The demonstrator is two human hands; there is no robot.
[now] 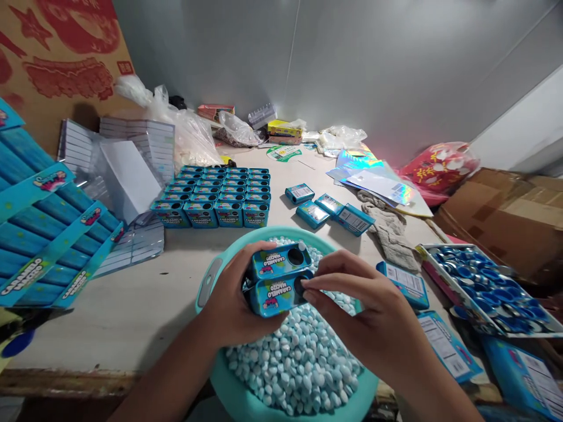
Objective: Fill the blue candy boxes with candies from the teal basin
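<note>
My left hand [231, 305] is wrapped around two blue candy tins, an upper tin [270, 264] and a lower tin [272, 298], pressed one against the other. The upper one shows a round dark opening at its right end. My right hand [369, 302] has thumb and fingers pinched together at the same end of the lower tin, partly covering its opening; whatever they hold is hidden. Directly beneath both hands is a turquoise basin [206, 281] filled with small pale-blue candies [303, 369].
Rows of blue tins [231, 214] stand left of centre behind the basin. Several tins [312, 214] lie to the right. A tray of blue caps [492, 287] sits at far right. Large blue display packs [48, 217] lean at left. Plastic bags [189, 132] line the back.
</note>
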